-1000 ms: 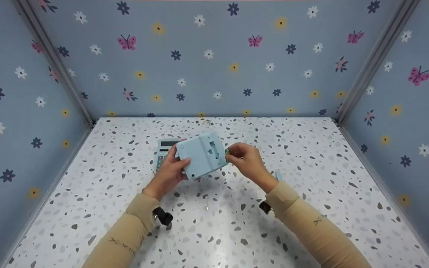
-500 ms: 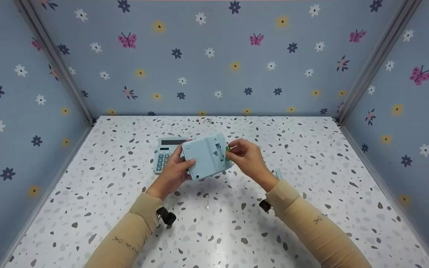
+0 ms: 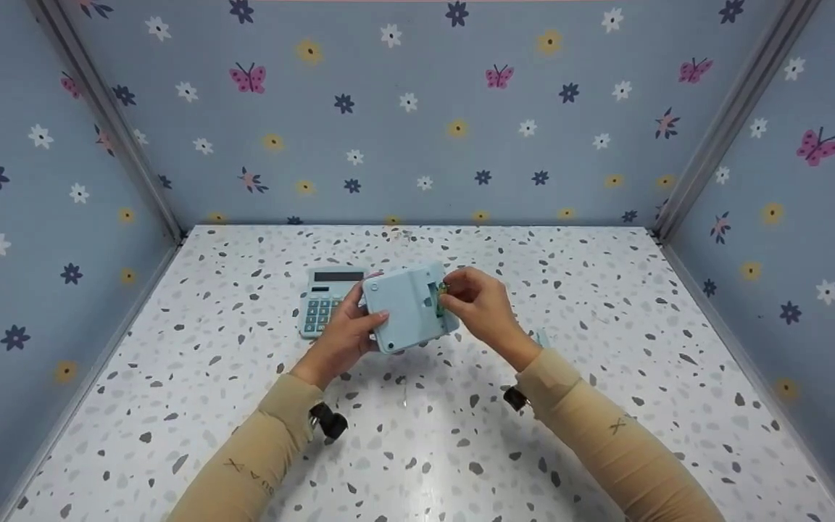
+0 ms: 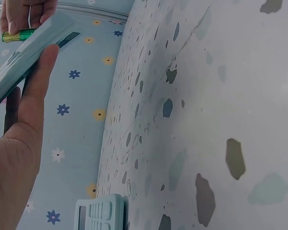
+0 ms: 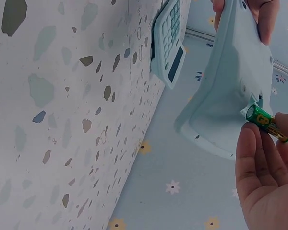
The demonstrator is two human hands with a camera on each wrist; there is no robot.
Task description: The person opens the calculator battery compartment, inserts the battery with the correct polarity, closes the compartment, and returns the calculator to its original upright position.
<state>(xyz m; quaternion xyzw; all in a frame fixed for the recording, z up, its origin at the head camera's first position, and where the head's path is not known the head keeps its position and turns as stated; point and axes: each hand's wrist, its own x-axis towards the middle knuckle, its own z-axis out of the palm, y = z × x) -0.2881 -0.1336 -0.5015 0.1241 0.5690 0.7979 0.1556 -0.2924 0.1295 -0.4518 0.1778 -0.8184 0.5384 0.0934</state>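
My left hand (image 3: 343, 330) grips a light blue calculator (image 3: 406, 308) above the table, thumb on its back, which faces up. A battery compartment (image 3: 433, 299) lies open near its right end. Between thumb and fingers, my right hand (image 3: 483, 304) pinches a green and gold battery (image 5: 265, 120) at this compartment. In the right wrist view the battery sits tilted against the opening; whether it is seated cannot be told. From the left wrist view, the battery (image 4: 18, 35) shows just above the calculator's back. The calculator's keys are hidden.
A second light blue calculator (image 3: 320, 312) lies face up on the speckled table (image 3: 403, 449), partly behind my left hand. Beside my right wrist lies a small light blue piece (image 3: 542, 338), mostly covered. Flower-patterned walls (image 3: 403, 145) enclose the back and sides.
My left hand has brought the held calculator to the right, towards my right hand. The battery, first apart from the calculator's edge, is now at the open compartment.
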